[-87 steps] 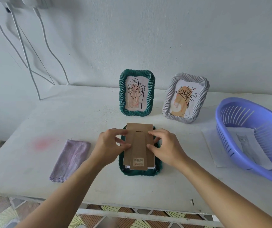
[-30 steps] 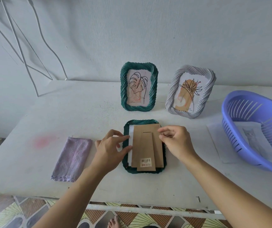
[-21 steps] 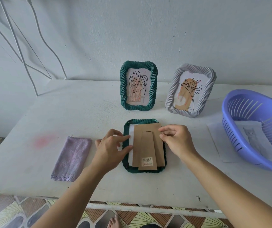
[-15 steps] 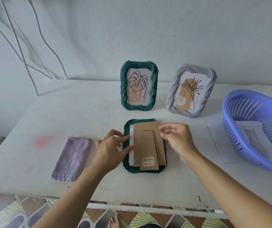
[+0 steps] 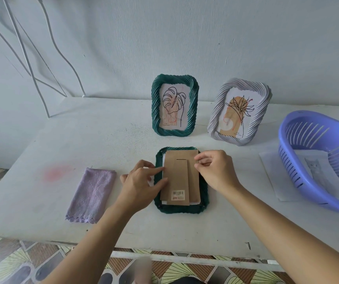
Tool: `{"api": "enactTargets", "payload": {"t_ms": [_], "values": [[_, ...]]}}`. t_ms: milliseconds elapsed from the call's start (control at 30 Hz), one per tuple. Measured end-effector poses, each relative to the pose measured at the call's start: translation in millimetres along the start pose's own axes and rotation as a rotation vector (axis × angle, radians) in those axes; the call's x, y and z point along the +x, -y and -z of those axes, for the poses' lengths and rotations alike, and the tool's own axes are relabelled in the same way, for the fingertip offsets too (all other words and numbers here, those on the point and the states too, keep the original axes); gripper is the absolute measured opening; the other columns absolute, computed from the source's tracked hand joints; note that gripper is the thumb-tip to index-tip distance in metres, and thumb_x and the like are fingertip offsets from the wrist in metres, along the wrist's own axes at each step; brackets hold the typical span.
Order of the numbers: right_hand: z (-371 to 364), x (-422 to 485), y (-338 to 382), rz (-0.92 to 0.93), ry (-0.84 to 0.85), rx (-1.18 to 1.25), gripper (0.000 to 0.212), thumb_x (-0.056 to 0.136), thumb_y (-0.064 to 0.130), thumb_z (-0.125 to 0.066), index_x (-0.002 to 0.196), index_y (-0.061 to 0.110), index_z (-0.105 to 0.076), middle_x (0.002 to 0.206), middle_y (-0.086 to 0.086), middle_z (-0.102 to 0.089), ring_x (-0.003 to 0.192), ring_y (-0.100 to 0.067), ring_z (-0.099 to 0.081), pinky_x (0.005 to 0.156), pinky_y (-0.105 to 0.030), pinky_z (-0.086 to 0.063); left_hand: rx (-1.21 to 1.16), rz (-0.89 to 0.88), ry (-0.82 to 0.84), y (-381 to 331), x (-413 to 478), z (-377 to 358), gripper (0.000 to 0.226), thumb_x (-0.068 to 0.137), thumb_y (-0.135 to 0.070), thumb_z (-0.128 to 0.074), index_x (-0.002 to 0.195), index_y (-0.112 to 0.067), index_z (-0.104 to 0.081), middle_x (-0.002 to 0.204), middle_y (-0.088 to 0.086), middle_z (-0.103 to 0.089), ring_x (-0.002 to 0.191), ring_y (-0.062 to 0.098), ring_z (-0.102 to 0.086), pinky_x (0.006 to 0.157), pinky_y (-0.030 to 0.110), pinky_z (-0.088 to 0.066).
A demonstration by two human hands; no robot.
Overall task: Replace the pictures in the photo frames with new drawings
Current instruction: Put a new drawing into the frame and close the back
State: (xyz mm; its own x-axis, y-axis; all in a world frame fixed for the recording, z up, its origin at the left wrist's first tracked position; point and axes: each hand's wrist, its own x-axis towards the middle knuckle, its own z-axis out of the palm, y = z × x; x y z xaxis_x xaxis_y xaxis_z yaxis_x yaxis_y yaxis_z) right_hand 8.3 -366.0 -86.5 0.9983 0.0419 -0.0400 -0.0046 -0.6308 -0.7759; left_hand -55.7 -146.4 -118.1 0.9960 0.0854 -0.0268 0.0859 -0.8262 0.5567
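A dark green photo frame (image 5: 181,210) lies face down on the table in front of me. A brown cardboard backing board (image 5: 177,175) with a barcode sticker rests in its back, and a white sheet (image 5: 163,159) peeks out along its left and bottom edges. My left hand (image 5: 141,186) pinches the board's left edge between thumb and index finger. My right hand (image 5: 215,171) pinches the board's upper right edge with curled fingers. Behind stand a second green frame (image 5: 155,107) and a pale lilac frame (image 5: 263,97), each holding a leaf drawing.
A lilac plastic basket (image 5: 293,160) sits at the right with a cat drawing (image 5: 318,175) inside and a white sheet (image 5: 272,175) under it. A folded purple cloth (image 5: 92,195) lies at the left. White cables (image 5: 23,54) hang down the wall at back left.
The backing board, which earlier stuck out past the frame's top edge, now lies within the frame, shifted a little right. Both hands stay at its side edges.
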Motion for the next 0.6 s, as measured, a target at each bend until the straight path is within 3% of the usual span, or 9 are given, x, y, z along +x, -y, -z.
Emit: {"api": "enactTargets", "payload": {"t_ms": [100, 200, 400, 600], "values": [[-2, -5, 0, 0.136, -0.039, -0.141, 0.017, 0.084, 0.013, -0.076, 0.1, 0.014, -0.077, 0.085, -0.003, -0.074, 0.072, -0.012, -0.066, 0.074, -0.025, -0.057, 0.0, -0.011, -0.02, -1, -2, 0, 0.043, 0.088, -0.057, -0.063, 0.129, -0.042, -0.063, 0.12, -0.017, -0.047, 0.088, -0.01, -0.048, 0.089, 0.038, -0.033], [-4, -7, -4, 0.23, -0.007, -0.264, 0.023, 0.085, 0.019, -0.076, 0.107, 0.014, -0.075, 0.087, -0.003, -0.072, 0.073, -0.017, -0.061, 0.07, -0.025, -0.05, -0.005, -0.003, -0.036, -2, -1, 0, 0.044, 0.087, -0.056, -0.066, 0.128, -0.04, -0.064, 0.119, -0.016, -0.049, 0.087, -0.008, -0.051, 0.093, 0.041, -0.037], [-8, -14, -21, 0.408, -0.052, -0.409, 0.024, 0.084, 0.026, -0.075, 0.105, 0.014, -0.076, 0.115, -0.002, -0.072, 0.101, -0.028, -0.059, 0.081, -0.043, -0.055, 0.017, -0.013, -0.054, -2, -3, 0, 0.044, 0.087, -0.058, -0.065, 0.128, -0.041, -0.064, 0.118, -0.017, -0.048, 0.087, -0.005, -0.051, 0.087, 0.038, -0.032], [-10, -19, -39, 0.368, -0.025, -0.28, 0.039, 0.086, 0.037, -0.074, 0.121, 0.021, -0.07, 0.134, 0.005, -0.063, 0.118, -0.022, -0.054, 0.091, -0.051, -0.05, -0.017, -0.003, -0.058, -3, -5, 1, 0.04, 0.087, -0.056, -0.066, 0.125, -0.042, -0.065, 0.118, -0.017, -0.049, 0.087, -0.008, -0.053, 0.087, 0.038, -0.032]]}}
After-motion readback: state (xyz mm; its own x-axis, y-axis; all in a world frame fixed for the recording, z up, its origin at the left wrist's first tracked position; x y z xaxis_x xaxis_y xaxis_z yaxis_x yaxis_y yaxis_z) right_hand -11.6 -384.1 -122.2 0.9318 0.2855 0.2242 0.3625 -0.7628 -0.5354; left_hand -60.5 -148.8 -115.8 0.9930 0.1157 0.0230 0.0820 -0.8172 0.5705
